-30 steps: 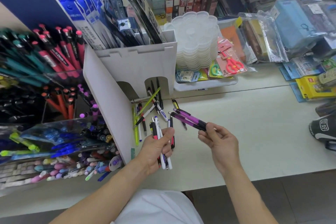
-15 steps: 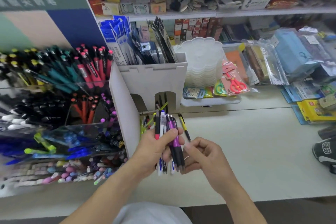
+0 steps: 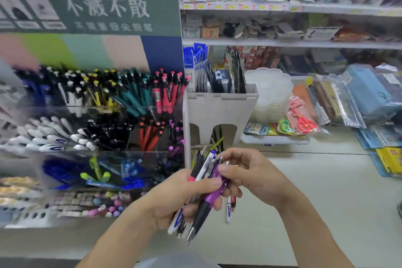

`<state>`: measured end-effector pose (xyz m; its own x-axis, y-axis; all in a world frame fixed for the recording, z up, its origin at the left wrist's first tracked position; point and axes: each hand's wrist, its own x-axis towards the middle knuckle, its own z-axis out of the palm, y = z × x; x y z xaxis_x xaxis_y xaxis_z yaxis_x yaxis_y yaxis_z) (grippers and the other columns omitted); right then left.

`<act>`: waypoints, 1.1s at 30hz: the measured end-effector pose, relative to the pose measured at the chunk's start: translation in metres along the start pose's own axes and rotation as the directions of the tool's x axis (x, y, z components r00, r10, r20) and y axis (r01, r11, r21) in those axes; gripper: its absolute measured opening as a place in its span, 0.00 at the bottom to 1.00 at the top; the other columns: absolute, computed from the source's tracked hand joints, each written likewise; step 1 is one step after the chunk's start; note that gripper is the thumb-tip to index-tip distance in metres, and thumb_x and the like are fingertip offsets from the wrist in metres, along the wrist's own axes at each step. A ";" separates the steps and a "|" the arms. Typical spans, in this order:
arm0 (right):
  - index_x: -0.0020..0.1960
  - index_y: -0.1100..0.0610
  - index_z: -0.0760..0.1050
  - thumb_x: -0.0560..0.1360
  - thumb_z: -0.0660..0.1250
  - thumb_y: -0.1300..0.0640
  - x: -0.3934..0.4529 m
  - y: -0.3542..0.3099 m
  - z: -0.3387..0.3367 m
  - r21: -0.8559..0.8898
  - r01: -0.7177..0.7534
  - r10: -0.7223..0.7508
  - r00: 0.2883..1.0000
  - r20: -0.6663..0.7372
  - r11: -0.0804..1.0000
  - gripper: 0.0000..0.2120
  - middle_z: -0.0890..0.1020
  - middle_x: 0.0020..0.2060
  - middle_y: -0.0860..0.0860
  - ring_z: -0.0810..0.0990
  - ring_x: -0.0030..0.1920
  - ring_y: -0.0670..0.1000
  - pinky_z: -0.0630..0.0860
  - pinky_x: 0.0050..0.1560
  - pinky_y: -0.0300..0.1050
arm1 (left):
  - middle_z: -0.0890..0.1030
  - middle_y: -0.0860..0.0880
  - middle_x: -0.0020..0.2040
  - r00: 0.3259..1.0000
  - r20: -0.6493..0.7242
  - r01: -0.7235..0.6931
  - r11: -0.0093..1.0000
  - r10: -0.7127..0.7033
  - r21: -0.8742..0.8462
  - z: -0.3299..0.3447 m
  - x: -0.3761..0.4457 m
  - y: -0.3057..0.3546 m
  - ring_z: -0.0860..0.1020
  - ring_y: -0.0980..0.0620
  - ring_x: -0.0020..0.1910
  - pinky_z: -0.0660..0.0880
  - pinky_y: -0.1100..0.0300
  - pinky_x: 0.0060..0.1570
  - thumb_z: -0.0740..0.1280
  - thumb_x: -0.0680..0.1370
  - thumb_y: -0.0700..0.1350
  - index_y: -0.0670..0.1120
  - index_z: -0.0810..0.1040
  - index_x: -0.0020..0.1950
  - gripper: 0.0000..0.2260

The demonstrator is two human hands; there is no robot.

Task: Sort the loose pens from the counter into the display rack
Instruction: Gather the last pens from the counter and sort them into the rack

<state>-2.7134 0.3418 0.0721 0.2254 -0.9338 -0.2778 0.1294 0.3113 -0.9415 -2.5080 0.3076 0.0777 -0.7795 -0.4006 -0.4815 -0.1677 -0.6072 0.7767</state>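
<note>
My left hand grips a bundle of pens above the counter: white ones, a red-and-black one and purple ones with black grips, tips pointing down. My right hand pinches the upper ends of the purple pens in that bundle. To the left stands the tiered clear display rack, its compartments filled with pens sorted by colour. A few loose pens lie on the counter behind my hands, under the arches of the white stand.
A white cardboard stand with packaged refills sits right of the rack. Stacked clear trays, scissors packs and bagged stationery line the back. Pale counter stretches to the right. Shelves of goods run above.
My right hand brought the purple pens from the right into the left hand's bundle and now pinches their tops. The view tilted up, showing more of the rack and its sign.
</note>
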 end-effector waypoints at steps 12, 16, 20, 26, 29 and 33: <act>0.43 0.61 0.79 0.73 0.73 0.57 0.038 -0.055 0.093 -0.226 0.068 -0.094 0.990 -0.108 0.972 0.07 0.80 0.32 0.55 0.78 0.27 0.56 0.75 0.29 0.44 | 0.86 0.43 0.42 0.990 -0.008 -0.132 0.939 0.142 0.318 -0.081 -0.099 0.021 0.72 0.53 0.24 0.67 0.64 0.24 0.67 0.82 0.49 0.37 0.80 0.53 0.15; 0.42 0.55 0.81 0.66 0.79 0.39 0.038 -0.070 0.116 -0.340 0.164 -0.277 0.907 -0.318 0.926 0.20 0.81 0.31 0.55 0.78 0.26 0.55 0.76 0.30 0.45 | 0.82 0.48 0.28 0.931 -0.205 -0.250 0.936 0.302 0.246 -0.100 -0.119 0.010 0.66 0.52 0.21 0.68 0.59 0.31 0.67 0.82 0.49 0.44 0.83 0.41 0.13; 0.38 0.53 0.79 0.69 0.72 0.55 0.034 -0.068 0.158 -0.370 0.222 -0.365 0.849 -0.382 0.902 0.04 0.78 0.24 0.59 0.75 0.22 0.53 0.74 0.29 0.37 | 0.79 0.41 0.31 0.794 -0.446 -0.433 0.899 0.413 0.062 -0.105 -0.122 0.007 0.66 0.51 0.20 0.71 0.66 0.29 0.65 0.77 0.51 0.48 0.87 0.49 0.12; 0.36 0.56 0.76 0.75 0.69 0.64 0.036 -0.032 0.200 -0.244 0.206 -0.312 0.767 -0.561 0.948 0.10 0.74 0.22 0.57 0.72 0.21 0.52 0.70 0.24 0.36 | 0.76 0.43 0.30 0.734 -0.579 -0.473 0.879 0.355 -0.060 -0.112 -0.126 0.004 0.65 0.50 0.21 0.66 0.59 0.25 0.69 0.74 0.52 0.46 0.86 0.45 0.11; 0.39 0.57 0.77 0.78 0.68 0.63 0.037 -0.021 0.208 -0.318 0.157 -0.325 0.736 -0.594 0.935 0.09 0.78 0.23 0.57 0.76 0.22 0.54 0.74 0.25 0.40 | 0.75 0.44 0.29 0.728 -0.576 -0.463 0.886 0.372 -0.013 -0.111 -0.122 0.000 0.65 0.50 0.21 0.66 0.58 0.24 0.67 0.79 0.46 0.47 0.86 0.45 0.09; 0.44 0.62 0.79 0.75 0.71 0.67 0.031 -0.032 0.207 -0.229 0.154 -0.268 0.724 -0.636 0.961 0.02 0.83 0.28 0.61 0.83 0.27 0.58 0.79 0.29 0.41 | 0.79 0.40 0.32 0.748 -0.546 -0.432 0.901 0.377 0.029 -0.108 -0.119 0.001 0.66 0.49 0.22 0.69 0.57 0.27 0.67 0.79 0.49 0.50 0.86 0.45 0.09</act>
<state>-2.5106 0.3390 0.1329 -0.4856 -0.8714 -0.0704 -0.0619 0.1146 -0.9915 -2.3502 0.2805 0.0922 -0.3173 -0.9031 -0.2892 0.1682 -0.3538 0.9201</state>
